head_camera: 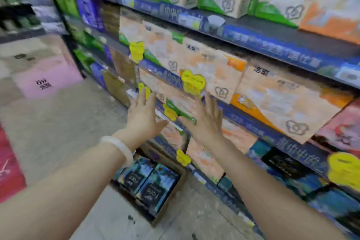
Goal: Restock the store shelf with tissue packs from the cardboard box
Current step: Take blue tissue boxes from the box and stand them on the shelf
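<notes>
The left hand point(143, 112), fingers spread and grasping nothing, reaches toward the shelf point(259, 131) front; the right hand point(204, 121), beside it, is equally splayed and empty. The blue tissue packs point(148, 183) stand upright in the cardboard box point(169, 203) on the floor, directly below both hands, nearer the left wrist, so either hand must drop straight down.

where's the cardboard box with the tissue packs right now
In the head view the cardboard box sits on the floor at lower centre, against the foot of the shelf, below the left hand, with dark blue packs inside.
</notes>
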Demonstrator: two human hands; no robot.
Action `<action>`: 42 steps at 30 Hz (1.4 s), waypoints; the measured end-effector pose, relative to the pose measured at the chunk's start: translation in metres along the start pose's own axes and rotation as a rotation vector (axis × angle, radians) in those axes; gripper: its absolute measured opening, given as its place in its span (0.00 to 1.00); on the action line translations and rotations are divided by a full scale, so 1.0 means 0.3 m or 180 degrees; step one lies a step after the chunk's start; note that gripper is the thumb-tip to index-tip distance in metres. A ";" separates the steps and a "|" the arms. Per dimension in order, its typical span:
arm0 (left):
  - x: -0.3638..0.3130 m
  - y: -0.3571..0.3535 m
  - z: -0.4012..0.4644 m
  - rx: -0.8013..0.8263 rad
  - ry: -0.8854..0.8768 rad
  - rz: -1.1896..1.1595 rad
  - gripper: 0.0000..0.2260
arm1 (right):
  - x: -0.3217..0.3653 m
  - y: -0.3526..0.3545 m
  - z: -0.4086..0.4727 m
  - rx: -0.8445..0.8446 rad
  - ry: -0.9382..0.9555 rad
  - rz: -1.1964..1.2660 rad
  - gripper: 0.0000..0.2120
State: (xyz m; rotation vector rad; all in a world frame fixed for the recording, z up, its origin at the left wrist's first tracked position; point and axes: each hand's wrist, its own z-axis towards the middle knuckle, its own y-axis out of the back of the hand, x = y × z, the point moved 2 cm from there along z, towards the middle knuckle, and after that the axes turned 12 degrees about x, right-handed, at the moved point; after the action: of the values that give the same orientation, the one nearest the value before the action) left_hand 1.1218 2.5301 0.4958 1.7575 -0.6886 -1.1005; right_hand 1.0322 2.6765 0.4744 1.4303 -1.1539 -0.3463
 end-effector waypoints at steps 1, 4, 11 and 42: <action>0.077 -0.014 -0.001 0.0063 0.0084 0.0023 0.41 | 0.040 -0.070 0.030 0.0229 0.0007 -0.0079 0.38; 0.269 -0.074 0.013 0.0288 0.0312 0.0116 0.41 | 0.128 -0.256 0.110 0.0770 0.0011 -0.0285 0.37; 0.599 -0.215 0.128 0.0989 0.0867 0.0479 0.36 | 0.194 -0.586 0.345 0.1580 0.0002 -0.0579 0.38; 1.973 -1.263 0.966 0.3094 0.1119 0.0590 0.40 | 0.428 -2.239 1.301 0.1511 -0.2106 0.2604 0.56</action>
State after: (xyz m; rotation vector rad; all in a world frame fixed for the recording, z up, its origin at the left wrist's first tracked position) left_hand 1.1201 2.0909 -0.1249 2.5284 -1.2487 -0.2767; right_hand 1.0815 2.2146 -0.1616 1.1105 -2.3629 0.0644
